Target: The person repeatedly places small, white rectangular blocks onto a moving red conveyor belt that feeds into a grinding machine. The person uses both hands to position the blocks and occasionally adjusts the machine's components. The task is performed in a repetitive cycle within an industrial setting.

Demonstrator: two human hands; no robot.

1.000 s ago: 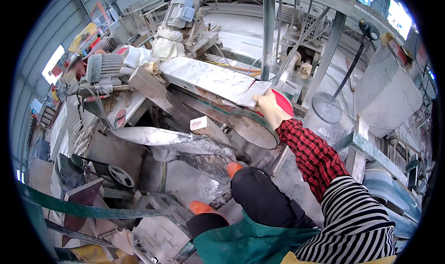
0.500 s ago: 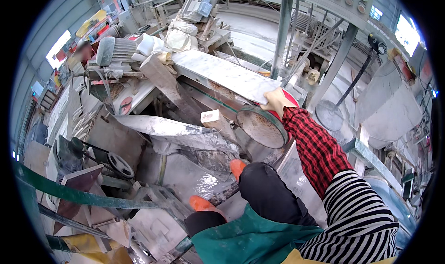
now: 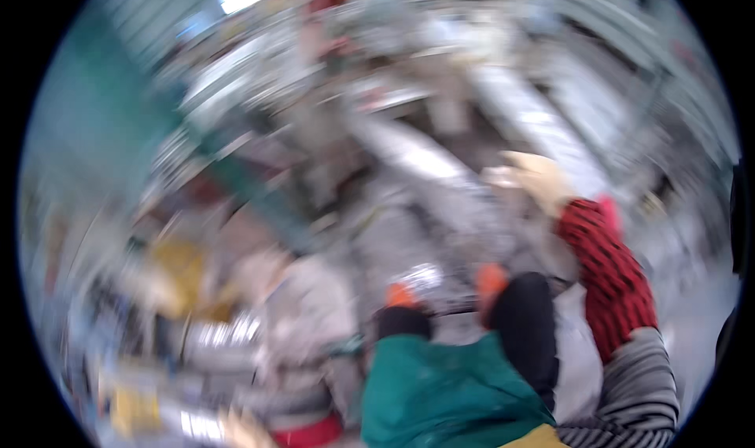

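Observation:
Motion smears the whole view. My right hand (image 3: 543, 179), in a red-and-black checked oversleeve (image 3: 609, 271), reaches out at centre right. Its fingers point left, close to the pale end of a wooden post (image 3: 501, 176); whether they touch it is unclear. Beyond the hand runs a long white slab-like strip (image 3: 535, 114). At the bottom left edge a blurred, skin-toned shape beside a red cuff (image 3: 311, 432) looks like my left hand (image 3: 245, 430). Its fingers are smeared, and anything in them cannot be made out.
My orange boots (image 3: 491, 279) stand on a wet, grey floor below a green apron (image 3: 448, 381). A pale, rounded long piece (image 3: 417, 153) lies ahead of them. Green rail (image 3: 263, 204), pale boards (image 3: 311, 306) and a yellow item (image 3: 181, 267) are at left.
The view has swung left, blurring everything. My right hand has left the near end of the white slab, where it was gripping. A shape like my left hand has appeared at lower left.

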